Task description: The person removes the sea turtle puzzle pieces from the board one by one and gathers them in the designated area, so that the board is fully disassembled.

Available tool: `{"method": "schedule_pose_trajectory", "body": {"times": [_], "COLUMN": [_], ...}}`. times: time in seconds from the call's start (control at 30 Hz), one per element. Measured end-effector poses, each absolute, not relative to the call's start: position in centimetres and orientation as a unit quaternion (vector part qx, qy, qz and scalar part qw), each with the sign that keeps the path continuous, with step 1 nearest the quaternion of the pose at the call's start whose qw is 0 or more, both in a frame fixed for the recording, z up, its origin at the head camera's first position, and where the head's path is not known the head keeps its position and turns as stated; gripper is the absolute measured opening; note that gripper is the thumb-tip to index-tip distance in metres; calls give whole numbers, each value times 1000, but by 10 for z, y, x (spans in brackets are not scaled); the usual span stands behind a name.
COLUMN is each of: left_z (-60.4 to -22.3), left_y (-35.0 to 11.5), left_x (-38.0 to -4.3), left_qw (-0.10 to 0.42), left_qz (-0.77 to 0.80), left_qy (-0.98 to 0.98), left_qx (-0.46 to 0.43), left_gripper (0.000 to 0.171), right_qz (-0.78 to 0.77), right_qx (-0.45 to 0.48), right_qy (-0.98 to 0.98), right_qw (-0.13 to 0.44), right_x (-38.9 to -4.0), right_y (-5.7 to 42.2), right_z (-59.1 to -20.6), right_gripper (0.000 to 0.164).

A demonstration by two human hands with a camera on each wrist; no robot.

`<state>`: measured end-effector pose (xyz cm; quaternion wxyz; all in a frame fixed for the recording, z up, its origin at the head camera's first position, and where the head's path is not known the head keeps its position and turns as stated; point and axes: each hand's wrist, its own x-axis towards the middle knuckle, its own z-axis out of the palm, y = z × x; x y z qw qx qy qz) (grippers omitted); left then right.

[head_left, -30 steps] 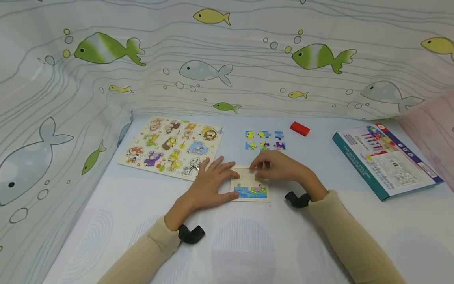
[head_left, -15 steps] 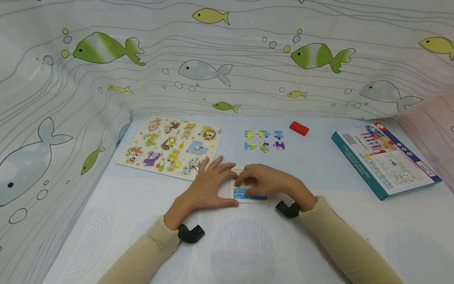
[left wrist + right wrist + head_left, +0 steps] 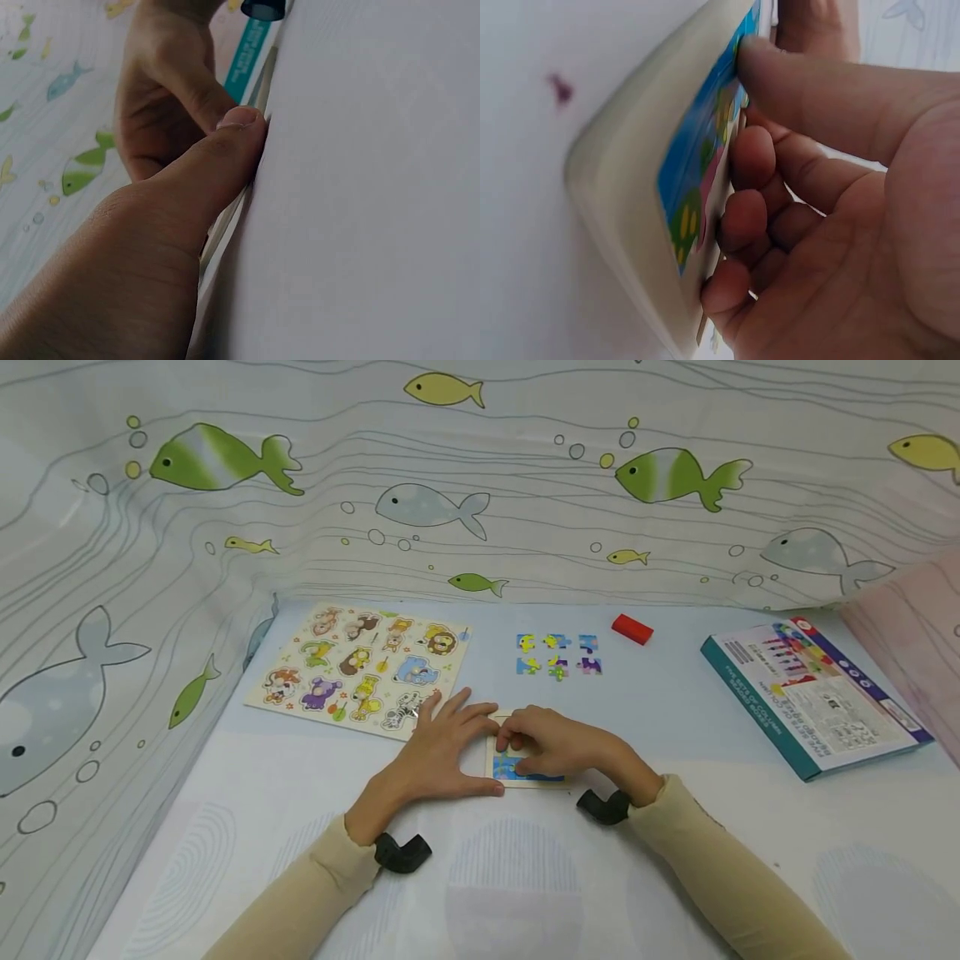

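Note:
A small wooden puzzle tray (image 3: 534,784) lies flat on the table, with a bottom row of blue jigsaw pieces (image 3: 504,767) set in it. My left hand (image 3: 441,752) is spread along the tray's left side, thumb at the lower left corner and fingertips near the upper left. From the right, my right hand (image 3: 562,743) reaches over the tray, fingers curled and thumb on the pieces; it pinches the jigsaw piece at the lower left. In the right wrist view the thumb touches the blue printed surface (image 3: 697,142), while the curled fingers hide the tray's far part.
Several loose jigsaw pieces (image 3: 556,642) lie in two rows behind the tray. An animal puzzle board (image 3: 352,664) is at the left, partly behind my left hand. Farther right are a red block (image 3: 632,629) and a flat teal-edged box (image 3: 817,697).
My right hand has moved left and down from above the tray's upper right onto the lower left piece. The left hand has stayed at the tray's left side.

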<state>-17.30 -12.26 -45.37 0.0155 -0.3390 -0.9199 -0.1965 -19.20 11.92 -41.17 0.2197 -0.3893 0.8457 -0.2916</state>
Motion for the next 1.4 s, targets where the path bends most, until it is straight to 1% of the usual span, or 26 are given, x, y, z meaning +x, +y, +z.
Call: {"method": "schedule_pose_trajectory", "body": {"times": [0.47,0.8,0.97,1.03,1.1,1.23,1.3,1.4], "left_z": [-452,-451,-452,-452,-453,-454,-454,-454], "left_y": [-122,-121,-121,-121,-122,-123,-123,-123], "left_x": [-174,-174,-173,-174,-174,-174,-174,-173], "left_qw": [16,16,24,28,29,29,29,29], "left_qz": [-199,-201,-200,-197,-194,-190,-189,-190], "left_qy": [-920,-920,-917,-917,-917,-915,-914,-912], "left_qx": [-336,-337,-344,-346,-349,-354,-357,-361], "left_gripper": [74,76,73,72,72,73,72,71], "right_qz": [-321,-383,-424,-435,-442,-439,-433,-423], "right_qx": [-389,-382,-368,-352,-335,-295,-268,-225], "right_qy": [835,807,790,795,805,838,853,873], "right_qw": [221,239,247,234,209,138,111,94], "right_x": [-192,-194,-198,-201,-206,-218,-223,-228], "right_y": [119,119,124,128,133,148,155,161], "right_z": [-409,-411,-408,-406,-405,-406,-409,-413], "right_gripper": [26,18,17,16,16,14,15,16]}}
